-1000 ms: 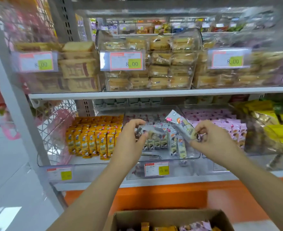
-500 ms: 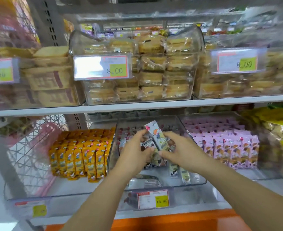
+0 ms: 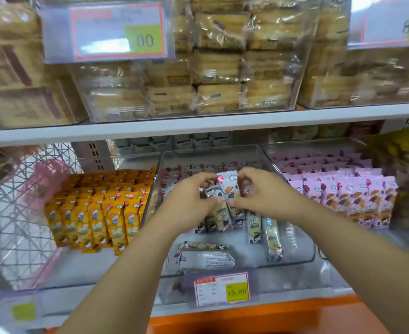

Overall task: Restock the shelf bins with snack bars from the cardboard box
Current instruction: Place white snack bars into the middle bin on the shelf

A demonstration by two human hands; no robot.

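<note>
We see the grey-and-white snack bar [image 3: 228, 189] standing on end over the middle clear bin [image 3: 303, 249]. Its long axis runs nearly straight up and down, its sealed top end points up toward the bin's back wall, and its printed face is turned to us. We cannot tell whether its lower end touches the bin floor, since the thumbs cover that part.

Our left hand [image 3: 190, 204] pinches the bar's left edge and our right hand [image 3: 265, 195] its right edge. Each hand's fingers curl over the top and the thumb sits below, and the two thumb tips nearly meet in front of the wrapper.

Behind and beside the bar, more grey bars [image 3: 253, 227] of the same kind stand upright in rows inside this bin. At the bin's front, one loose bar [image 3: 206, 259] lies flat, its long axis running left to right along the front wall.

A price tag [image 3: 221, 289] is fixed to the outside of the bin's front. Left of the bin, yellow bars [image 3: 95, 213] stand packed in rows. Right of it, pink bars [image 3: 348, 196] stand the same way in a neighbouring clear bin.

Above the bin runs a white shelf board [image 3: 198, 127], which carries a clear container of wrapped cakes [image 3: 218, 68].
</note>
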